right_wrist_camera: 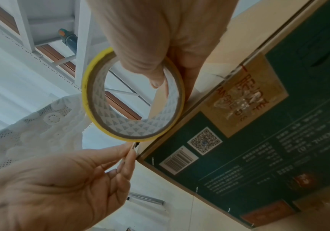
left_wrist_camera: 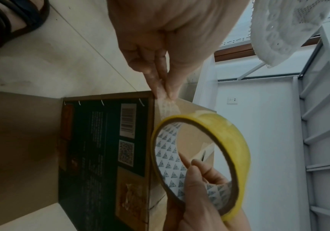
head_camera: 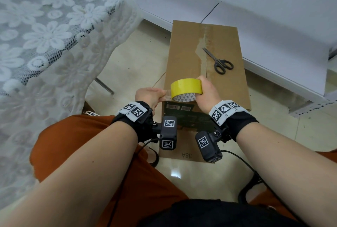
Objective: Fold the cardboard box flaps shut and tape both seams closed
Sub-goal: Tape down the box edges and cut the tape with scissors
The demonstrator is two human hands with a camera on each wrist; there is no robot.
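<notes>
A brown cardboard box [head_camera: 187,59] stands on the floor with its top flaps folded shut; the centre seam [head_camera: 205,50] runs away from me. My right hand [head_camera: 206,92] grips a yellow tape roll [head_camera: 186,87] over the box's near edge, thumb inside the core [right_wrist_camera: 156,78]. My left hand [head_camera: 151,96] pinches the clear free tape end [left_wrist_camera: 167,106] just left of the roll [left_wrist_camera: 219,137], a short strip pulled out. The box's dark printed side [left_wrist_camera: 104,148] faces me.
Black scissors [head_camera: 219,62] lie on the box top right of the seam. A lace-covered table [head_camera: 45,35] stands to the left, and white boards [head_camera: 255,8] lean behind and right of the box. My knees flank the box on the tiled floor [head_camera: 131,66].
</notes>
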